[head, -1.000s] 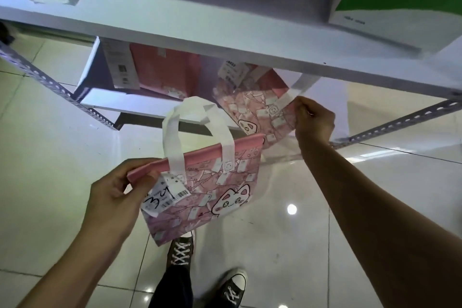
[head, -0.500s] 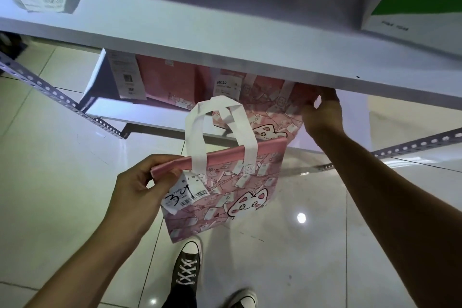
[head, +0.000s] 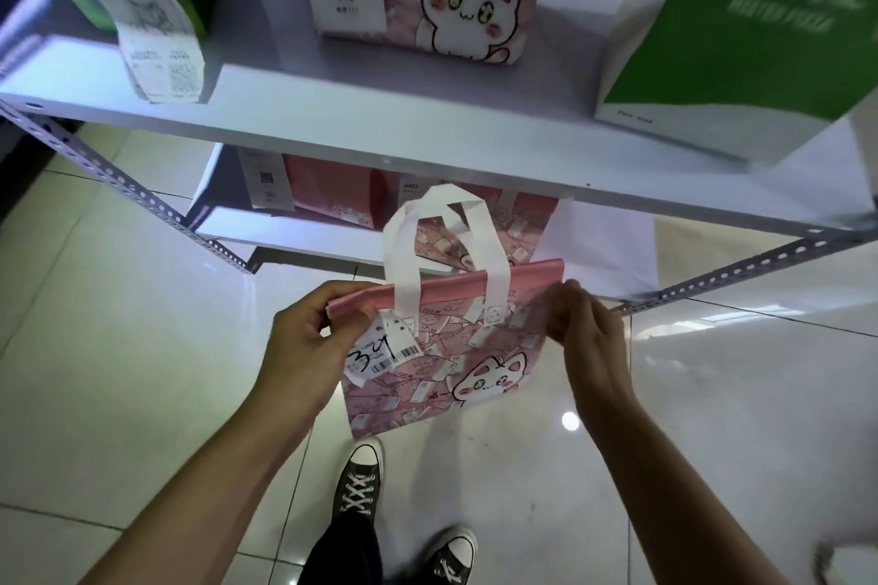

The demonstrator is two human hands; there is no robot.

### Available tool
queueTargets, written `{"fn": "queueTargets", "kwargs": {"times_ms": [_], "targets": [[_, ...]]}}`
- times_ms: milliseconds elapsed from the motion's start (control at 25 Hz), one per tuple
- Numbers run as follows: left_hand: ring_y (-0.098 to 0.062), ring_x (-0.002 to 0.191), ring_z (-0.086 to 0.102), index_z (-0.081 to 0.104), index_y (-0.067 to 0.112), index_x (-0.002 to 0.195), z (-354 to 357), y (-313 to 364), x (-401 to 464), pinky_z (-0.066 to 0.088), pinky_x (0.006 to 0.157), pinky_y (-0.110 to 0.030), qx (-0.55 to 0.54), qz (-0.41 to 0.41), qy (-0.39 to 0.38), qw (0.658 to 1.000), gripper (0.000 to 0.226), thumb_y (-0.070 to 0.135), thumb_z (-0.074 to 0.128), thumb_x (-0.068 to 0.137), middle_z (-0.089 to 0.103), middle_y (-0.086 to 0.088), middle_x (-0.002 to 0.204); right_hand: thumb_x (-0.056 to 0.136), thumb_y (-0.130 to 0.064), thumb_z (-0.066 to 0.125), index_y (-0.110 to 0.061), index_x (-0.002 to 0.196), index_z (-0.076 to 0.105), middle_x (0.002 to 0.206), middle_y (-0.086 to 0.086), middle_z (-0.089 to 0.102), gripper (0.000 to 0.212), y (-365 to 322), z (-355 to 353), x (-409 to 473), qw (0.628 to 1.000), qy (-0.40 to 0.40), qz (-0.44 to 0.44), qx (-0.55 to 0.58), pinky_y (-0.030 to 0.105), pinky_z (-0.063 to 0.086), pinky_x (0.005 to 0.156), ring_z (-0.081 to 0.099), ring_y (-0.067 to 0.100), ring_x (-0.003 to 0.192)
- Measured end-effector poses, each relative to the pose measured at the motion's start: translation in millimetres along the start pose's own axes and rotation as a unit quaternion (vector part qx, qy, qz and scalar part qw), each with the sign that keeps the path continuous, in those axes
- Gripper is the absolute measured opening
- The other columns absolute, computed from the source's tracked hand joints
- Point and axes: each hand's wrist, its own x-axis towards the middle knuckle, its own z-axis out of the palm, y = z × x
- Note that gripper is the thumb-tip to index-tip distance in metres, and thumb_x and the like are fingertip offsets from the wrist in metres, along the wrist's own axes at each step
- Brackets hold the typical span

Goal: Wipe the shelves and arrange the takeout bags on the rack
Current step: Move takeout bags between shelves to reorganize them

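Observation:
I hold a small pink cat-print takeout bag with white handles in front of the rack, below the white upper shelf. My left hand pinches its top left corner, just above a receipt tag marked 34. My right hand grips the top right corner. On the lower shelf behind it stand two more pink bags, one of them partly hidden by the held bag.
The upper shelf carries a pink cat bag, a green-and-white paper bag at the right and a receipt-covered bag at the left. Perforated metal rack rails run diagonally on both sides. My shoes stand on glossy floor tiles.
My right hand left the bag on the lower shelf and came back to take the held bag's right corner. The view tilted up, showing more of the upper shelf.

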Motion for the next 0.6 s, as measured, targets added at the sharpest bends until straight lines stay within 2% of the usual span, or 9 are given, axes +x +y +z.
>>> {"fn": "queueTargets", "kwargs": {"times_ms": [120, 200, 320, 440, 520, 600], "targets": [[-0.005, 0.086, 0.073, 0.075, 0.039, 0.093, -2, 36, -26, 0.053, 0.058, -0.014, -0.004, -0.006, 0.003, 1.000, 0.033, 0.008, 0.064, 0.092, 0.077, 0.008, 0.093, 0.102, -0.026, 0.056, -0.017, 0.095, 0.074, 0.085, -0.004, 0.077, 0.022, -41, -13, -44, 0.999, 0.027, -0.026, 0.002, 0.018, 0.055, 0.056, 0.074, 0.012, 0.074], [-0.005, 0.086, 0.073, 0.075, 0.041, 0.092, -4, 65, -45, 0.053, 0.058, -0.014, -0.006, -0.007, 0.008, 1.000, 0.036, 0.007, 0.065, 0.092, 0.077, 0.011, 0.093, 0.100, -0.025, 0.061, -0.018, 0.096, 0.074, 0.085, -0.004, 0.077, 0.016, -74, -23, -68, 0.999, 0.042, -0.027, 0.011, 0.019, 0.054, 0.054, 0.074, 0.010, 0.072], [0.000, 0.084, 0.072, 0.074, 0.045, 0.088, -12, 112, -77, 0.052, 0.058, -0.012, -0.012, 0.001, 0.014, 1.000, 0.039, 0.007, 0.065, 0.091, 0.076, 0.017, 0.092, 0.099, -0.028, 0.062, -0.015, 0.100, 0.073, 0.092, 0.003, 0.076, 0.017, -125, -35, -103, 0.998, 0.052, -0.015, 0.029, 0.036, 0.061, 0.068, 0.073, 0.022, 0.087], [-0.003, 0.090, 0.071, 0.073, 0.036, 0.101, -21, 155, -100, 0.053, 0.067, -0.017, -0.033, 0.018, 0.040, 0.998, 0.032, 0.007, 0.067, 0.090, 0.076, 0.012, 0.097, 0.100, -0.028, 0.061, -0.011, 0.102, 0.071, 0.099, 0.010, 0.074, 0.020, -175, -44, -129, 0.997, 0.051, -0.026, 0.057, 0.048, 0.060, 0.085, 0.070, 0.033, 0.097], [-0.012, 0.099, 0.069, 0.068, 0.029, 0.114, -28, 184, -112, 0.055, 0.075, -0.026, -0.064, 0.016, 0.063, 0.996, 0.034, 0.007, 0.070, 0.088, 0.074, 0.004, 0.107, 0.100, -0.028, 0.060, -0.012, 0.101, 0.071, 0.096, 0.005, 0.075, 0.020, -209, -48, -142, 0.995, 0.053, -0.044, 0.072, 0.044, 0.060, 0.081, 0.071, 0.028, 0.093], [-0.016, 0.102, 0.067, 0.064, 0.026, 0.122, -35, 214, -123, 0.057, 0.080, -0.035, -0.090, 0.013, 0.081, 0.993, 0.041, 0.006, 0.072, 0.087, 0.071, 0.000, 0.112, 0.101, -0.029, 0.060, -0.016, 0.100, 0.072, 0.088, -0.002, 0.076, 0.017, -243, -51, -152, 0.993, 0.059, -0.060, 0.082, 0.032, 0.058, 0.067, 0.072, 0.017, 0.082]]}}
